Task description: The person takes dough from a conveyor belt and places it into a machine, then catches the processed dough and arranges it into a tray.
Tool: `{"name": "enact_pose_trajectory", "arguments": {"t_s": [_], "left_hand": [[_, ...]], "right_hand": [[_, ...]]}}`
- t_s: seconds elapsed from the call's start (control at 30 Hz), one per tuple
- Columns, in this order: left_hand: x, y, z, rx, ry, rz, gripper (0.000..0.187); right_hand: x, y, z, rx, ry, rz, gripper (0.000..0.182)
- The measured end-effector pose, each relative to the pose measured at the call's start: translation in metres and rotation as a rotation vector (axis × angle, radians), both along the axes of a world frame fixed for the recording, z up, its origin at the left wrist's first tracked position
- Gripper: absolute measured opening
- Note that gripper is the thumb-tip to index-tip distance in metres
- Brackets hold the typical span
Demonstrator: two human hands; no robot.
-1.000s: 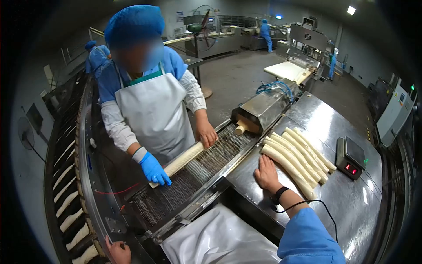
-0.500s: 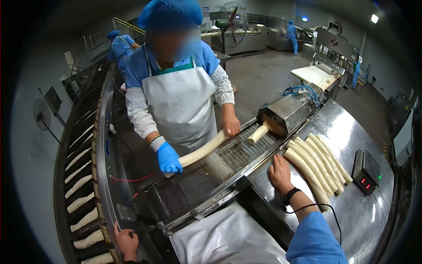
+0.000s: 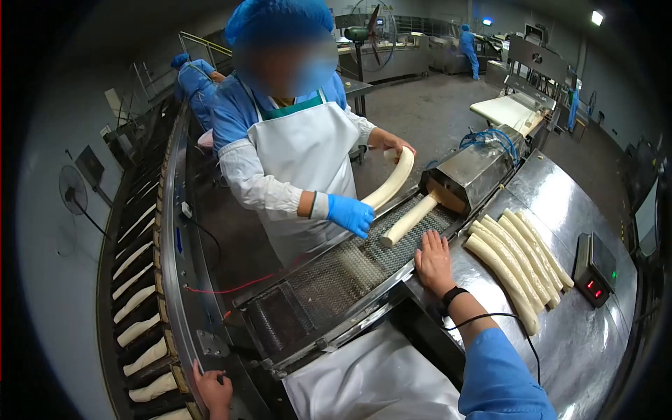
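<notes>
My right hand (image 3: 435, 263) lies flat with fingers stretched out at the edge of the steel table (image 3: 539, 206), beside the mesh conveyor (image 3: 332, 280). A dough log (image 3: 411, 221) lies on the mesh just beyond my fingertips, coming out of the metal housing (image 3: 470, 168). To the right of this hand, several pale dough logs (image 3: 521, 259) lie side by side on the table. At the lower left, my left hand (image 3: 213, 390) rests by the metal rail of the long line, one finger extended and the others partly curled.
Across the conveyor a co-worker in a white apron (image 3: 304, 161) holds a bent dough log (image 3: 392, 185) with one gloved and one bare hand. A digital scale (image 3: 595, 269) stands at the right. Dough pieces sit in slots of the long line (image 3: 133, 301). A cable crosses my right forearm.
The co-worker has lifted the dough log off the mesh and bent it, moving it to the right. Another log extends further out of the housing. My right hand has shifted towards the conveyor.
</notes>
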State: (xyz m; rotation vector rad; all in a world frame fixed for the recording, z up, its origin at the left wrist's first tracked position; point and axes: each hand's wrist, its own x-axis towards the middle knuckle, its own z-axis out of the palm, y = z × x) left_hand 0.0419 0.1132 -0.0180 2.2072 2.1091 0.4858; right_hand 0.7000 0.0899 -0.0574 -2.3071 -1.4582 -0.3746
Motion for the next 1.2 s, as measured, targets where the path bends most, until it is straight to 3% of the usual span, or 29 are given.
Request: {"name": "enact_pose_trajectory", "arguments": {"t_s": [0.47,0.83,1.2], "left_hand": [[-0.002,0.0,-0.003,0.012,0.027,-0.015,0.015],[0.008,-0.002,0.007,-0.001,0.045,-0.004,0.014],[0.005,-0.002,0.004,0.016,0.019,-0.025,0.015]], "right_hand": [[0.0,0.008,0.005,-0.067,0.014,0.089,0.055],[0.002,0.02,0.007,-0.144,0.081,-0.03,0.069],[0.01,0.028,0.006,-0.185,0.078,-0.073,0.068]]}}
